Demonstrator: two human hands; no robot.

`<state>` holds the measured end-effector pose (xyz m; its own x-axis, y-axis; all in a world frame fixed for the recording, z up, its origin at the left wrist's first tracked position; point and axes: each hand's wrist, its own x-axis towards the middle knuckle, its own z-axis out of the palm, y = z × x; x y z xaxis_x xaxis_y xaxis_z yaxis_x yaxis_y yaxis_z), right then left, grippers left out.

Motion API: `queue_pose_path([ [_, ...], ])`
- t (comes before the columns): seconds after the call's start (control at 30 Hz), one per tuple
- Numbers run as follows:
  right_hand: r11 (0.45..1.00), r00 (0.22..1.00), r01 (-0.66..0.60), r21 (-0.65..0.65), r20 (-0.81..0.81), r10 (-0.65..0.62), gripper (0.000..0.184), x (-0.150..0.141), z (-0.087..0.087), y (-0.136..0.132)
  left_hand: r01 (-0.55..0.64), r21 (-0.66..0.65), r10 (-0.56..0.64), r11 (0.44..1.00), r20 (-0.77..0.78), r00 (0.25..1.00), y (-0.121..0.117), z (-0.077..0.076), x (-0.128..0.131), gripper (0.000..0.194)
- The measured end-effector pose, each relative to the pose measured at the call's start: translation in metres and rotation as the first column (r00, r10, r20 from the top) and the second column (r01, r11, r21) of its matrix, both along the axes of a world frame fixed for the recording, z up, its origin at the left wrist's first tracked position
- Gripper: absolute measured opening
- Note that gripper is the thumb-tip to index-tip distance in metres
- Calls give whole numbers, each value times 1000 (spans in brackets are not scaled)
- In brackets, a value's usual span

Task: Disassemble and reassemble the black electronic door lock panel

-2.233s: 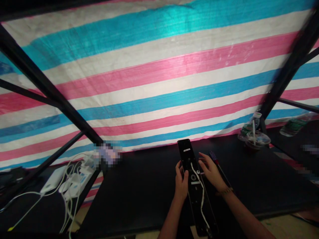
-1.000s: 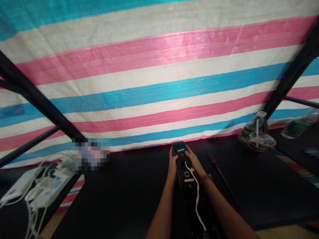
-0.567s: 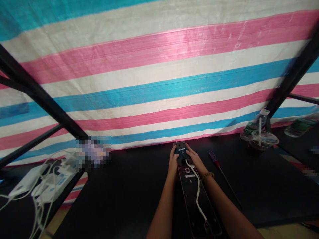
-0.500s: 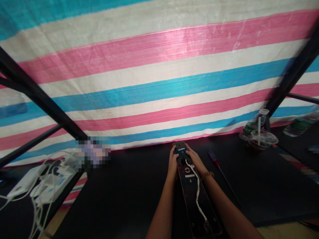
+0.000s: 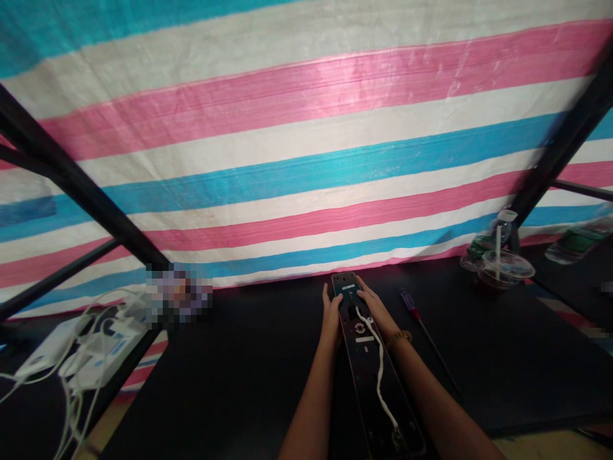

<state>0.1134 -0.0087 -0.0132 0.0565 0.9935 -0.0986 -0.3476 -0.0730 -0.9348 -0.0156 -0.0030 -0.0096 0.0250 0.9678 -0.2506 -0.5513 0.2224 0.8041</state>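
Note:
A long black electronic door-lock panel lies on the black table, its length running toward me. A white cable runs along its face. My left hand grips its far end from the left side, with the thumb raised. My right hand holds the same end from the right, with its fingers reaching over the top. A thin screwdriver with a red and blue handle lies just right of my right wrist, untouched.
A lidded plastic cup with a straw and a bottle stand at the table's far right. White chargers and tangled cables lie at the left. Black steel bars and a striped tarp bound the far side.
Over the earlier frames, both hands moved to the panel's far end and closed around it. The panel now lies straighter toward me, and the view has tilted down slightly.

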Motion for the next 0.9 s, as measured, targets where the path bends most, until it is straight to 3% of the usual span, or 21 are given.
queue_pose_path([
  [0.23,1000,999,17,23,-47,-16,64,-2,-3,-2,73,54,-74,996,24,997,2,-6,-1,54],
  [0.37,998,999,-26,58,-35,28,59,-1,2,-5,84,80,-87,993,30,996,1,-7,0,55],
  [0.53,997,1000,16,82,-24,-14,55,-3,11,-12,100,91,-103,991,31,994,-5,-4,0,64],
  [0.9,978,999,36,207,13,-39,58,0,11,-22,109,35,-109,993,-11,994,-25,1,-3,49],
])
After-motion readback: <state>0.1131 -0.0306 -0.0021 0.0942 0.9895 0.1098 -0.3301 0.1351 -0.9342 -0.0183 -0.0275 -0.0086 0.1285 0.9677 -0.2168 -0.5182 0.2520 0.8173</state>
